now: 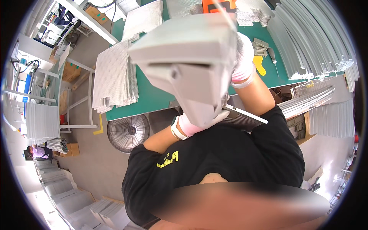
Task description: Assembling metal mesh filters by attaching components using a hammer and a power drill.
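Observation:
A large light-grey casing (191, 50) fills the middle of the view close up and hides part of both hands. My left hand (193, 124), in a white and pink glove with a white watch at the wrist, lies low beside it. Its fingers reach the end of a dark mesh panel with a pale frame edge (247, 114), held against my body, and appear closed on it. My right hand (244, 57), gloved too, is raised at the casing's right side; its fingers are hidden. A yellow scraper (259, 65) and a screwdriver (272, 55) lie near it on the green table (151, 94).
Stacks of white mesh sheets (115, 74) rest on the table's left. Long grey strips (310, 34) are piled at the right, near metal brackets (260, 46). An orange and black object (218, 5) stands at the back. Below the table edge is a round fan (128, 132).

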